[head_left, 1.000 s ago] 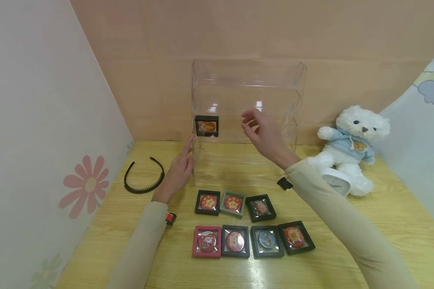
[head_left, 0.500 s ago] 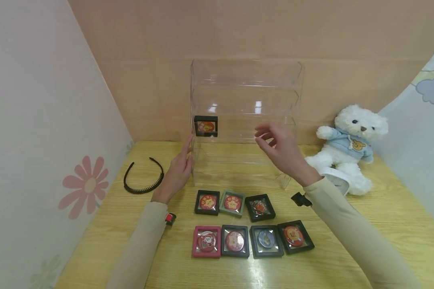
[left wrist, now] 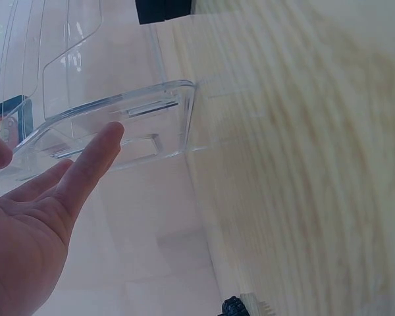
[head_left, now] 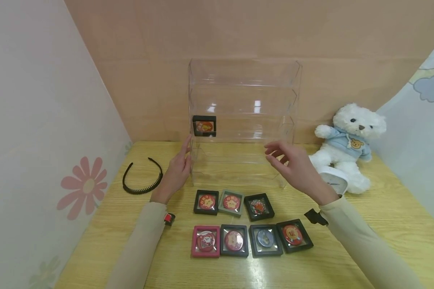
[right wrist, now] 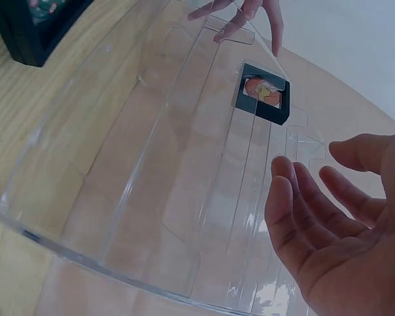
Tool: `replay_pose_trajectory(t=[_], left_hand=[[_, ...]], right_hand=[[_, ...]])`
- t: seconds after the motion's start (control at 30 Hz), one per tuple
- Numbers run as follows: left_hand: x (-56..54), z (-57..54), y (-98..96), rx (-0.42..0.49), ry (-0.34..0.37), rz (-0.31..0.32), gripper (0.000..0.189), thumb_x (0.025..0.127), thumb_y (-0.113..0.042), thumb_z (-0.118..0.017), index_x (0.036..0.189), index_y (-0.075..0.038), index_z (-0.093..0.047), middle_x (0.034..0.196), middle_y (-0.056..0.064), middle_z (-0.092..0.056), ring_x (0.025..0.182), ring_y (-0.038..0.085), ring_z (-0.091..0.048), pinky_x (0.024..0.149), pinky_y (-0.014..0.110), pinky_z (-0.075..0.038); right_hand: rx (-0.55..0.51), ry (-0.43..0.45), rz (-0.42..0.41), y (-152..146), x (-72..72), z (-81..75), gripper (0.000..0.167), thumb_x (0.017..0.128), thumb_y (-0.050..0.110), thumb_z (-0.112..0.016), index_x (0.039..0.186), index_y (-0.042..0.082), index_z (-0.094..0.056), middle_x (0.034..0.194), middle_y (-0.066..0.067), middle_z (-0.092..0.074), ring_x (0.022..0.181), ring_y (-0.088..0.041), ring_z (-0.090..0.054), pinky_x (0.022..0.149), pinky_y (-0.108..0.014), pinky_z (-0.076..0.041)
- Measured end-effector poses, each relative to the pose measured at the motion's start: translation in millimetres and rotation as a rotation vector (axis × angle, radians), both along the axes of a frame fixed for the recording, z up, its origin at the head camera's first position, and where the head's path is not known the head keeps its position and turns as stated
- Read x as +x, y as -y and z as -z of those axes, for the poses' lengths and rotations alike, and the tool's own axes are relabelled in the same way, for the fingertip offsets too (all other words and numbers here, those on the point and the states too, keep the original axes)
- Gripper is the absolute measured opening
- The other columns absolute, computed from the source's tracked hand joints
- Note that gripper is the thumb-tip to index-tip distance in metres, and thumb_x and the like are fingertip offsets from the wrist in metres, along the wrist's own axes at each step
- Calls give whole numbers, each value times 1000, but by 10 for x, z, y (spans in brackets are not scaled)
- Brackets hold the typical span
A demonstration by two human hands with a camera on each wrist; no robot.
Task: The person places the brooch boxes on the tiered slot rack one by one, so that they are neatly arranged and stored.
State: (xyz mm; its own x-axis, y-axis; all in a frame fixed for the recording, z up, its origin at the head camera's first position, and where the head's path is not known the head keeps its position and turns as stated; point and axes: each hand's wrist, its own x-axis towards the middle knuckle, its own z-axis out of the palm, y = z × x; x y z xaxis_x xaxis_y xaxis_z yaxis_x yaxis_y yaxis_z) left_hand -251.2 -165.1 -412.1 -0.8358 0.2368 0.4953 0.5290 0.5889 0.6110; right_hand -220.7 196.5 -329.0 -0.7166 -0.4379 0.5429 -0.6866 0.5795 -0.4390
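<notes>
A clear acrylic tiered rack stands against the back wall. On one of its middle tiers, at the left end, sits a black-framed badge case with a red and orange badge. My left hand rests against the rack's left side with fingers extended. My right hand hovers in front of the rack's lower right, fingers loosely bent and holding nothing; the right wrist view shows the palm facing the rack. Below lie framed badges in two rows, among them a grey-green one, a black one and a pink one.
A black toothed headband lies on the wooden table at left. To the right a white teddy bear in a blue hoodie sits by the back wall, with a white clock before it. A flower-patterned wall borders the left.
My right hand has drawn back from the rack's middle tier, moving down and to the right. The left hand stays at the rack's side, and the badge case has kept its place.
</notes>
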Motion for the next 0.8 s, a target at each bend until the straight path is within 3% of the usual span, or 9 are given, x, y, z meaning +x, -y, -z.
replay_pose_trajectory(t=[0.27, 0.6, 0.8], left_hand=[[-3, -9, 8, 1, 0, 8, 66, 109, -7, -38, 165, -28, -9, 143, 30, -50, 50, 15, -44, 49, 35, -45], [-3, -4, 12, -8, 11, -7, 65, 109, -9, -38, 165, -29, -9, 142, 28, -51, 51, 15, -45, 50, 35, -45], [-6, 2, 3, -4, 7, -7, 65, 109, -9, -38, 165, -29, -9, 142, 28, -51, 58, 16, -50, 53, 36, -47]], right_hand=[[39, 33, 18, -150, 180, 94, 22, 97, 7, -69, 119, 9, -67, 104, -1, -71, 87, -13, -67, 66, -27, -54], [103, 139, 24, -323, 394, 267, 17, 98, 12, -69, 115, 11, -68, 102, 5, -71, 88, -10, -66, 67, -27, -54], [127, 147, 13, -422, 518, 350, 17, 96, 9, -71, 113, 12, -69, 99, 7, -70, 85, -7, -64, 64, -26, -53]])
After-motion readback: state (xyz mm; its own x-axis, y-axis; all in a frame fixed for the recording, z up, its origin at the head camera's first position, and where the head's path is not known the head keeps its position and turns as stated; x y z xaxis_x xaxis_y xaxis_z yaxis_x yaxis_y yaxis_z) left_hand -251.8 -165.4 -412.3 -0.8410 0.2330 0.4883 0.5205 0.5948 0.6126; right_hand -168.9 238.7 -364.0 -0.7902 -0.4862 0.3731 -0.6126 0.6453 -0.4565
